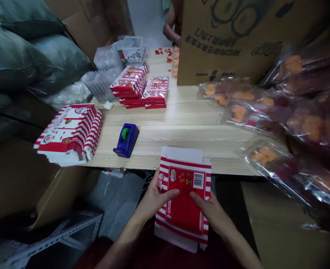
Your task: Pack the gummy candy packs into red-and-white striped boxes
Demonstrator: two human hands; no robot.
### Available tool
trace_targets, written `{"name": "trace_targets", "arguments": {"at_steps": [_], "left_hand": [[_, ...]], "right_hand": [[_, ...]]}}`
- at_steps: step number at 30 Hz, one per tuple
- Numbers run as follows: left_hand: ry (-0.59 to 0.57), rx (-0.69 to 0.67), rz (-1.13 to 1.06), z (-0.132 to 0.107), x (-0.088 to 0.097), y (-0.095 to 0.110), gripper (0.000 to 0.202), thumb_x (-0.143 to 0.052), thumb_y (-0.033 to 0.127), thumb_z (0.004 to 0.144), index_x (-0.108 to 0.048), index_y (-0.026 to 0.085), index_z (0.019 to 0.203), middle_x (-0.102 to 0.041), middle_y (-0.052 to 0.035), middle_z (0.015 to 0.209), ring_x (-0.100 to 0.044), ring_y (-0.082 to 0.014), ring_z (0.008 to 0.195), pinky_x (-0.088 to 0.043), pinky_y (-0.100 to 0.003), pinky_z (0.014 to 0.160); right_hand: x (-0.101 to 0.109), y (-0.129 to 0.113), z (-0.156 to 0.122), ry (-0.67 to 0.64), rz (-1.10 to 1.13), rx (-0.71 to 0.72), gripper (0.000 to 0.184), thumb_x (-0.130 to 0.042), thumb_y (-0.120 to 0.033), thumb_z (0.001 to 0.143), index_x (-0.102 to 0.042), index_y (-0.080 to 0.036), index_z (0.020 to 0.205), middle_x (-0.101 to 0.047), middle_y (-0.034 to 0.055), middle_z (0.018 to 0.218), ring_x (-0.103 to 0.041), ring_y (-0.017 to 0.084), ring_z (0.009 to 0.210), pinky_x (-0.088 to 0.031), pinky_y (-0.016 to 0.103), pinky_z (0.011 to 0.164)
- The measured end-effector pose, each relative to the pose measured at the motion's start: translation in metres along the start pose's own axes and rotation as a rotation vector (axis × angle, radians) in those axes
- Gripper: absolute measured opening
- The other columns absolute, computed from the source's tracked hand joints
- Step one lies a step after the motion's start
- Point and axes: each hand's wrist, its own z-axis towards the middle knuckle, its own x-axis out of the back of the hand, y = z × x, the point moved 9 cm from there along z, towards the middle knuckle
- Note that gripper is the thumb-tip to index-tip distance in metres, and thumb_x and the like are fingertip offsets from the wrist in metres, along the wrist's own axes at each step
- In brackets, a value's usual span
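A flat red-and-white striped carton [185, 186] with a barcode is held below the table's front edge. My left hand [153, 200] grips its left side, thumb lying across the red face. My right hand [210, 211] grips the lower right part, thumb on the red panel. The white end flaps of the carton stick out at top and bottom. A stack of the same flat cartons [69, 132] lies at the table's left edge, to the left of my hands.
A blue tape dispenser [126, 139] sits on the wooden table [187, 123]. Two stacks of filled red boxes [141, 87] stand farther back. Clear bags of orange pieces [266, 112] pile up at right. A big cardboard box [226, 41] and another person's arm [172, 26] are behind.
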Motion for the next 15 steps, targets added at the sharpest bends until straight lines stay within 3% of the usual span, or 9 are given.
{"name": "trace_targets", "arguments": {"at_steps": [4, 7, 11, 15], "left_hand": [[-0.01, -0.063, 0.199, -0.001, -0.015, -0.002, 0.079, -0.085, 0.032, 0.081, -0.042, 0.023, 0.147, -0.06, -0.0134, 0.145, -0.059, -0.0309, 0.132, -0.048, -0.047, 0.112], [0.056, -0.063, 0.343, -0.006, -0.012, -0.007, 0.073, -0.075, 0.036, 0.09, -0.039, 0.024, 0.152, -0.058, -0.0146, 0.148, -0.056, -0.0314, 0.136, -0.042, -0.053, 0.117], [0.003, -0.056, 0.271, -0.013, -0.02, -0.007, 0.073, -0.066, 0.038, 0.096, -0.031, 0.028, 0.159, -0.059, -0.0136, 0.148, -0.058, -0.0302, 0.133, -0.045, -0.053, 0.115], [-0.031, -0.062, 0.204, -0.012, -0.026, -0.002, 0.053, -0.067, 0.037, 0.096, -0.052, 0.025, 0.146, -0.067, -0.0118, 0.138, -0.065, -0.0288, 0.125, -0.048, -0.048, 0.111]], "right_hand": [[0.006, 0.008, 0.006, 0.146, 0.004, 0.06, 0.053, -0.089, -0.056, 0.069, -0.079, -0.022, 0.108, -0.081, 0.0123, 0.114, -0.075, 0.037, 0.109, -0.054, 0.056, 0.104], [0.014, 0.01, 0.006, 0.206, 0.017, 0.051, 0.048, -0.092, -0.049, 0.067, -0.08, -0.022, 0.104, -0.082, 0.0107, 0.109, -0.077, 0.035, 0.104, -0.056, 0.054, 0.102], [0.021, 0.011, 0.006, 0.223, 0.06, 0.036, 0.044, -0.094, -0.045, 0.066, -0.08, -0.022, 0.1, -0.084, 0.0093, 0.101, -0.079, 0.033, 0.094, -0.06, 0.052, 0.094], [0.021, 0.011, 0.007, 0.223, 0.033, 0.077, 0.045, -0.095, -0.043, 0.064, -0.079, -0.021, 0.099, -0.083, 0.0098, 0.1, -0.079, 0.033, 0.093, -0.06, 0.051, 0.094]]}}
